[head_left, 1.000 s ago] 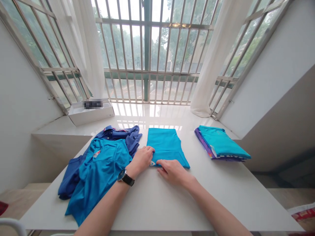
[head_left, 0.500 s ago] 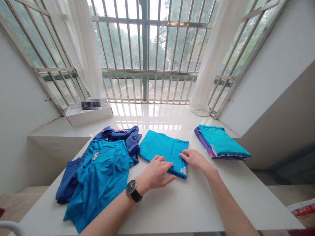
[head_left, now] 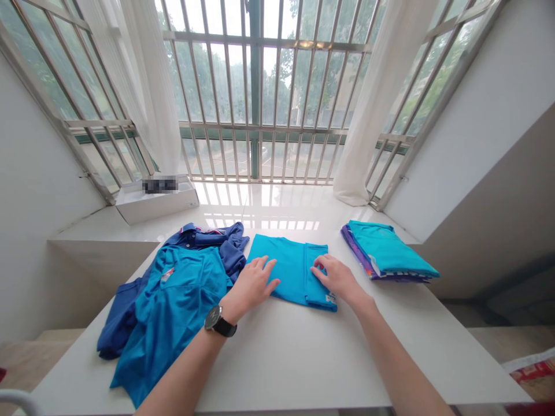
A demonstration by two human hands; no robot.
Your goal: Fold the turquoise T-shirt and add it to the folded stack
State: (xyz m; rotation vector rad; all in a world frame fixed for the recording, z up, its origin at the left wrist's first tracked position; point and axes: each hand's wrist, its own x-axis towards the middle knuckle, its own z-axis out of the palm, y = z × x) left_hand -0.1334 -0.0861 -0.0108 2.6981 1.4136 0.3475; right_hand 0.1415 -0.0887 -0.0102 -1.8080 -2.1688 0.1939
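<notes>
Head view: left hand open, fingers flat on the near-left edge of a folded teal shirt, mid-table; right hand open on its near-right part; neither grips. Fabric smooth, roughly rectangular. Done: at least 2 shirts in a neat stack, teal over purple print, right. Unfolded: crumpled teal polo over navy polo, left, soft and rumpled, on white table.
</notes>
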